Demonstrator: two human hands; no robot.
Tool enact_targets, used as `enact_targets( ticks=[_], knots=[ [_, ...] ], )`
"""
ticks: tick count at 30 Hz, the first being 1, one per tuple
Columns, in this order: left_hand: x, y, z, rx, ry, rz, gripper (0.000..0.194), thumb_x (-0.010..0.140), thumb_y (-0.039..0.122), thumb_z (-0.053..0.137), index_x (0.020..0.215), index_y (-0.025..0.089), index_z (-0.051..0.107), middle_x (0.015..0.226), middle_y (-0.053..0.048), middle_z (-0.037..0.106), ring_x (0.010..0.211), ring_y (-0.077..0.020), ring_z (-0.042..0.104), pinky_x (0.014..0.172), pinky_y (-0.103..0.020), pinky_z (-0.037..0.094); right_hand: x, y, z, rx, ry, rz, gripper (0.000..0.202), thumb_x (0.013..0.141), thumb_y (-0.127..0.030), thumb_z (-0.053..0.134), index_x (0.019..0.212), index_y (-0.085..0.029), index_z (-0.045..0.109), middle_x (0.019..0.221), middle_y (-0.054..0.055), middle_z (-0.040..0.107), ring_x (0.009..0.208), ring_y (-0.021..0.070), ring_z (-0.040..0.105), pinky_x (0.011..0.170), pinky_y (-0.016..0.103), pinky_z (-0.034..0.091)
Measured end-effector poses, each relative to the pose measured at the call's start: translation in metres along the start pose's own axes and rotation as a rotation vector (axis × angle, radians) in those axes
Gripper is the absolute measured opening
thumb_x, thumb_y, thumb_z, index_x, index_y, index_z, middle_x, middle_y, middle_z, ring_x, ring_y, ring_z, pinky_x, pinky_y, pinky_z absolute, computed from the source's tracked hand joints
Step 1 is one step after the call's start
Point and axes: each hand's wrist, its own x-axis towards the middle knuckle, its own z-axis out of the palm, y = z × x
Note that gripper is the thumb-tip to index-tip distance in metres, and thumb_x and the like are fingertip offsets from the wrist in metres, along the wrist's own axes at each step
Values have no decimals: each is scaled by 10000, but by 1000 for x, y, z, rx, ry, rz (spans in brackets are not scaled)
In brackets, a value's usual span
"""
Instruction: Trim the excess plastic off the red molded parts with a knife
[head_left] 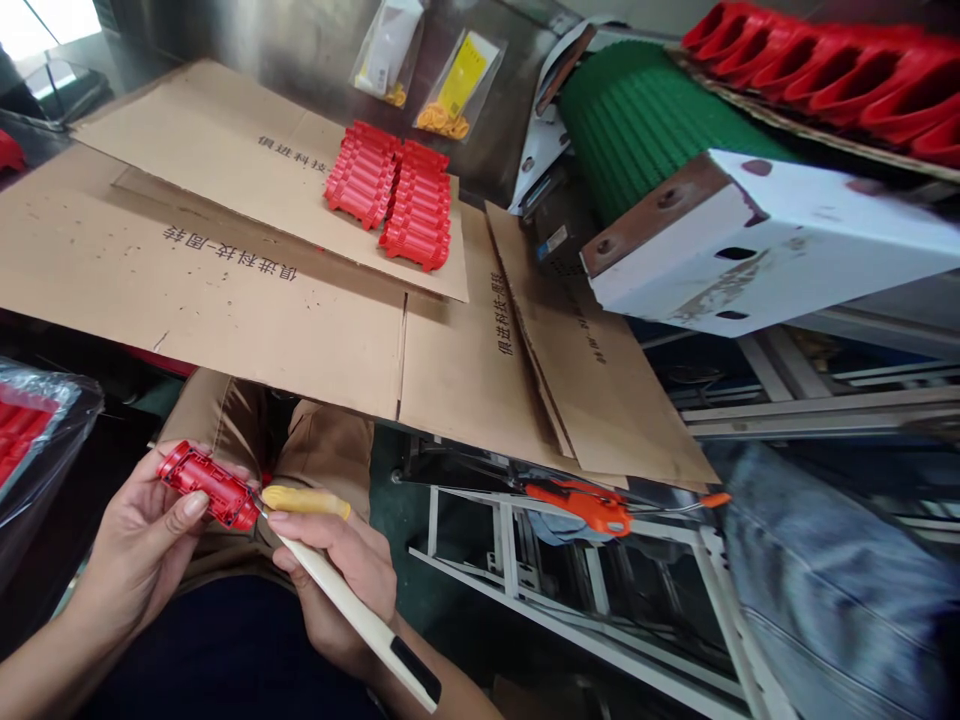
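Note:
Over my lap, my left hand (142, 545) grips a red ribbed plastic part (206, 485) between thumb and fingers. The part is hollow, with small openings along its side. My right hand (352, 570) is closed around a slim white-handled tool (345, 598) with a black end. The tool's thin dark tip meets or nearly meets the right end of the red part; its exact shape is too small to make out. A yellow finger cot (307, 502) covers one finger of my right hand. On the cardboard, two rows of similar red parts (390, 190) lie side by side.
Cardboard sheets (300, 320) cover the table. Two plastic bags (459, 90) with yellow pieces lie behind. A green conveyor belt (637, 125) stands right, with red parts (832, 70) above. An orange-handled tool (581, 507) sits under the table edge. A plastic-lined box (37, 430) is left.

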Motion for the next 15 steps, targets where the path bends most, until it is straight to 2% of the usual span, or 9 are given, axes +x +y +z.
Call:
enact_targets(
  ticks=[2, 6, 8, 10, 12, 15],
  knots=[
    [0, 0, -1, 6, -5, 2, 321, 845, 243, 906, 1130, 279, 764, 1000, -39, 846, 895, -224, 815, 774, -283, 682, -1, 1, 0, 3, -19, 19, 170, 1079, -279, 661, 1221, -211, 727, 1153, 105, 830, 1103, 246, 804, 961, 366, 681],
    [1, -1, 0, 17, 14, 18, 322, 837, 240, 912, 1122, 274, 767, 1005, -38, 842, 905, -219, 811, 767, -264, 677, 3, 9, -3, 113, -73, 74, 201, 1100, -379, 621, 1182, -214, 700, 1261, 129, 787, 1145, 246, 779, 961, 388, 670],
    [1, -1, 2, 18, 22, 21, 340, 837, 236, 913, 1141, 273, 763, 998, -34, 837, 887, -201, 806, 770, -246, 671, 9, 13, -6, 156, -126, 39, 180, 1101, -353, 612, 1193, -214, 680, 1265, 126, 778, 1143, 237, 764, 947, 388, 665],
    [1, -1, 5, 20, 27, 12, 404, 843, 234, 910, 1209, 281, 747, 985, -29, 830, 868, -182, 799, 785, -238, 666, 15, 15, -10, 82, -171, -70, 143, 1083, -252, 633, 1215, -209, 669, 1189, 111, 794, 1089, 226, 752, 920, 373, 664],
    [2, 1, 9, 17, 44, 1, 456, 844, 254, 913, 1260, 279, 729, 949, -26, 821, 832, -165, 788, 784, -229, 662, 20, 15, -15, -105, -213, -229, 158, 1065, -159, 630, 1211, -173, 688, 1114, 123, 798, 1003, 238, 731, 862, 371, 670],
    [3, 3, 17, 10, 62, -13, 408, 826, 313, 931, 1184, 243, 748, 891, -27, 808, 755, -149, 768, 735, -215, 658, 26, 13, -20, -338, -314, -402, 196, 1085, -122, 548, 1164, -114, 727, 1028, 140, 793, 888, 255, 687, 793, 391, 677]
  ],
)
